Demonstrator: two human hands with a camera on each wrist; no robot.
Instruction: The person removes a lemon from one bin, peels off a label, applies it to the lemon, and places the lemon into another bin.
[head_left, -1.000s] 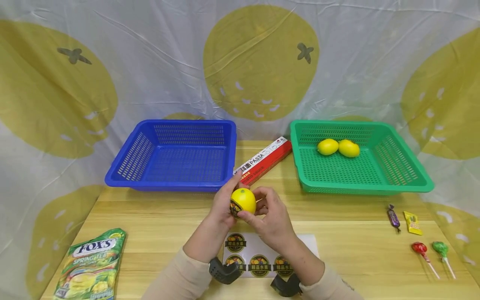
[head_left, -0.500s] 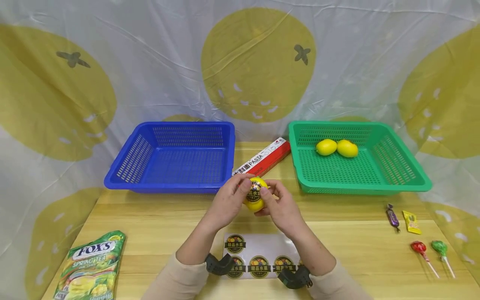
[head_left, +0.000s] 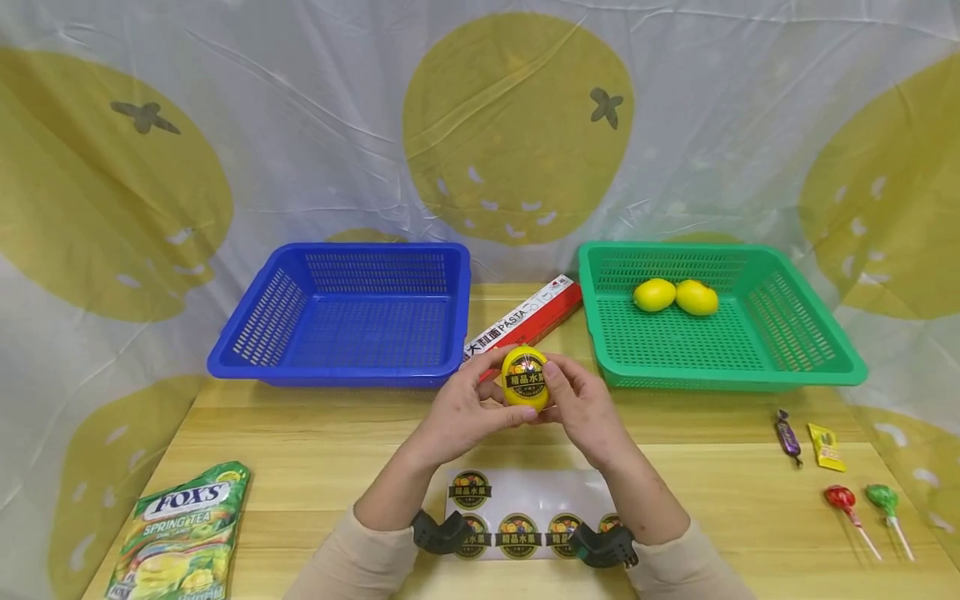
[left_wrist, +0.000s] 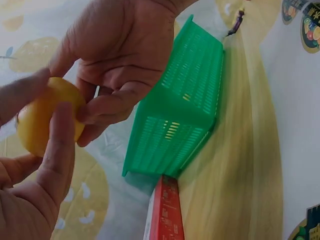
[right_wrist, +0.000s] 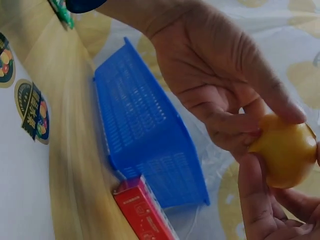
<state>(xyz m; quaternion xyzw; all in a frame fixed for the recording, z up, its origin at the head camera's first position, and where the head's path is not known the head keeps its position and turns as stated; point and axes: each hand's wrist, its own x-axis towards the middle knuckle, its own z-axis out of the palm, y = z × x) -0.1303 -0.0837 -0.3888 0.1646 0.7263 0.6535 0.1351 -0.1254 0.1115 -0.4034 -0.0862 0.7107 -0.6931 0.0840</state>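
Both hands hold a yellow lemon (head_left: 523,403) above the table, in front of the pasta box. A round black-and-gold fruit sticker (head_left: 525,380) sits on its side facing the head camera. My left hand (head_left: 459,414) grips the lemon from the left, thumb at its lower edge. From the other side my right hand (head_left: 588,414) pinches it, with the thumb at the sticker's right edge. The left wrist view shows the lemon (left_wrist: 42,122) between the fingertips of both hands. Below the hands lies a white sheet (head_left: 547,492) with several matching stickers, partly covered by the right forearm.
A blue basket (head_left: 352,369) stands at the back left. The green basket (head_left: 731,375) at the back right holds two lemons (head_left: 655,295). Between them lies a pasta box (head_left: 551,312). A FOX'S candy bag (head_left: 183,533) is front left; wrapped candies (head_left: 787,437) and lollipops (head_left: 842,498) are right.
The lemon has been turned so its sticker faces the head camera, and has shifted slightly right. The right thumb has moved to the sticker's edge; the left thumb has dropped to the lemon's bottom.
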